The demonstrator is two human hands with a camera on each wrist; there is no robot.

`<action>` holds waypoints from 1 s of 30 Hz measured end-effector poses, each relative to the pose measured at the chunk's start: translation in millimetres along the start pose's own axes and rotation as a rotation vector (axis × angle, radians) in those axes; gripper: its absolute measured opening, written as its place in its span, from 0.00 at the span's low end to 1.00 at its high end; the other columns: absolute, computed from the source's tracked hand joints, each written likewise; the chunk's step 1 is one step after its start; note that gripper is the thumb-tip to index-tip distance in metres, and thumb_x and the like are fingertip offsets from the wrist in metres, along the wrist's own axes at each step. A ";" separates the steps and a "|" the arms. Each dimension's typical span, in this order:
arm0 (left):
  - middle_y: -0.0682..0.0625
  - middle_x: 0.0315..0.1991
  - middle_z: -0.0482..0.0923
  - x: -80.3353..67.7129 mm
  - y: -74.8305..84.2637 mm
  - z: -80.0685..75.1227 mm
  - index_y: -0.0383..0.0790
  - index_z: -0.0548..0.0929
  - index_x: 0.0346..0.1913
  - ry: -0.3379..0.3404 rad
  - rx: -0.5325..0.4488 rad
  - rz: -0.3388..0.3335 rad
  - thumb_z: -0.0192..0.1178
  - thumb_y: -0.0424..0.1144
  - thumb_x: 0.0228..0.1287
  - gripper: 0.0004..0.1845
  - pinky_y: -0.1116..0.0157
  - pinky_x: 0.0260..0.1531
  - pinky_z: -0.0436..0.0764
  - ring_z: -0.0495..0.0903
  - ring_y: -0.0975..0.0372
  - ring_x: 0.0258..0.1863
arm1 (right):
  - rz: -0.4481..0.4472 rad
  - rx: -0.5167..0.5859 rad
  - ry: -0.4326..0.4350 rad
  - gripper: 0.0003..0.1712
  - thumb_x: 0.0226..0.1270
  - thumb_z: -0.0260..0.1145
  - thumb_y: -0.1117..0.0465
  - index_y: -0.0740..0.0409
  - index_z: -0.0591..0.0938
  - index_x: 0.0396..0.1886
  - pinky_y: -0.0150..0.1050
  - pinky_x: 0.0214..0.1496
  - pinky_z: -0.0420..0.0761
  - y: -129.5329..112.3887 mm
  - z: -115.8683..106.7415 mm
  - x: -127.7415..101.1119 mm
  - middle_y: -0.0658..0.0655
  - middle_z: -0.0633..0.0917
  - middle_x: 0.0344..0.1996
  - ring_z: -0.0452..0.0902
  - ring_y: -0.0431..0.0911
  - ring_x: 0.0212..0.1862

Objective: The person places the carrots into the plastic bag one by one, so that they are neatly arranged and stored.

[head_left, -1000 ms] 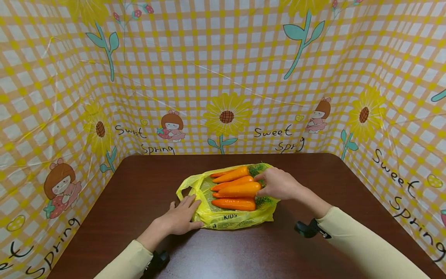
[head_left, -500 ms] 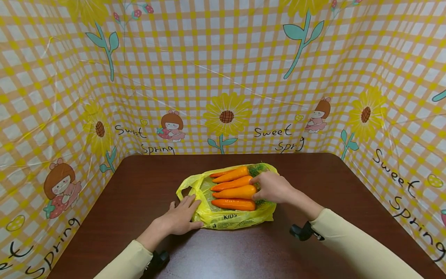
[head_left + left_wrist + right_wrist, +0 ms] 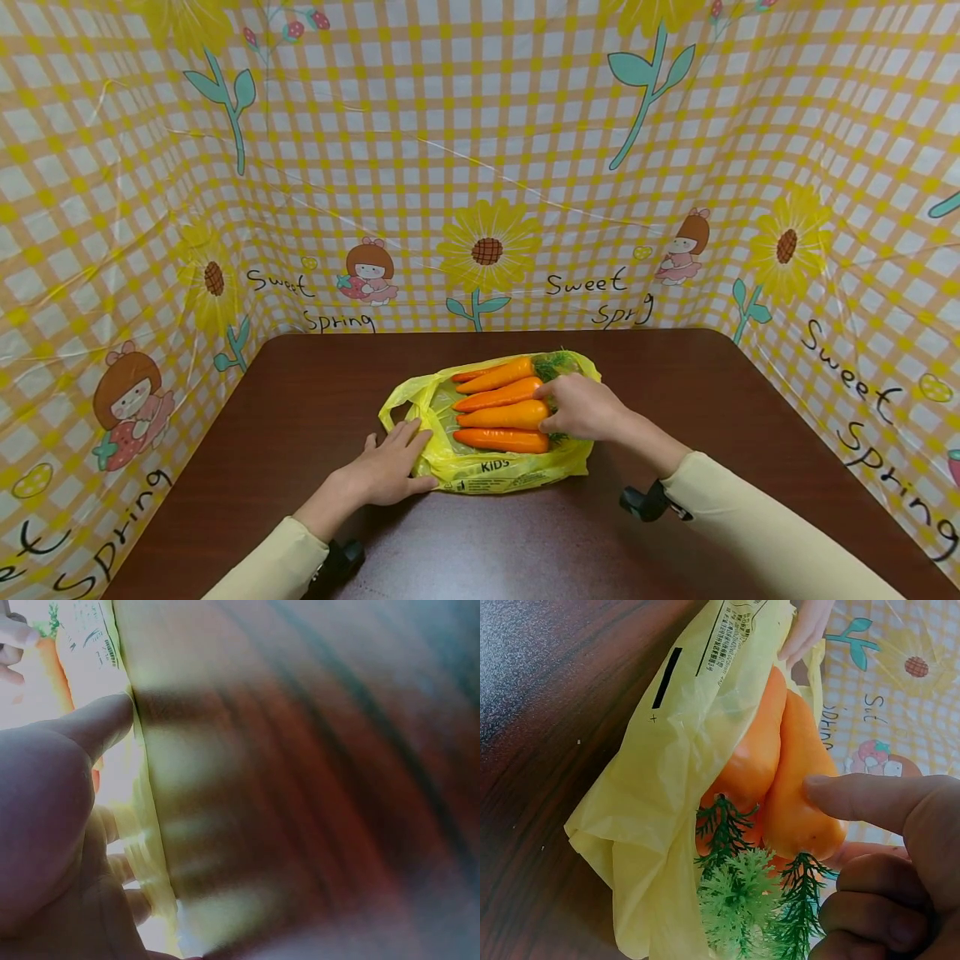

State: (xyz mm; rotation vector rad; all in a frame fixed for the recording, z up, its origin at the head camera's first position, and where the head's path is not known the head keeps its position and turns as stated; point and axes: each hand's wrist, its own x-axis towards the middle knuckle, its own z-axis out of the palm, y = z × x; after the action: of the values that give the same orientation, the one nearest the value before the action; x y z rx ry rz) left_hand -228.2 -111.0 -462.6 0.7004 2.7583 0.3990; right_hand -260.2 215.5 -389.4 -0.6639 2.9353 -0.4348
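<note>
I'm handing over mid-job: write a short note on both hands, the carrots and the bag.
Left hand: flat, pressing the yellow bag's left edge to the table.
Right hand: fingers on the thick end of one carrot, near the green tops.
Four carrots lie side by side on the bag, tips pointing left.
Done: carrots gathered on the bag.
Left: apparently getting them out or in; can't tell which.

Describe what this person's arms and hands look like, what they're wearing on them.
Both arms wear long, pale cream-yellow sleeves, the left sleeve and the right sleeve, ending at the wrists. The left hand and right hand are bare, with no gloves or rings visible. A small black device is strapped under each wrist.
</note>
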 end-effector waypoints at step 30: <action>0.40 0.80 0.52 3.2 -1.5 -5.0 0.43 0.61 0.78 -0.019 -0.027 0.008 0.59 0.63 0.68 0.44 0.29 0.66 0.55 0.51 0.45 0.79 | 0.036 0.162 0.197 0.18 0.70 0.68 0.54 0.54 0.86 0.56 0.33 0.17 0.56 32.8 -14.7 -24.9 0.47 0.64 0.09 0.55 0.41 0.11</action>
State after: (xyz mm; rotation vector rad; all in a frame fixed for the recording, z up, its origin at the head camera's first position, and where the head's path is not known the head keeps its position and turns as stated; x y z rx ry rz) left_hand -233.1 -111.7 -459.1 0.7058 2.7276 0.4284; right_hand -253.5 258.4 -384.3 -0.5764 3.0427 -0.7666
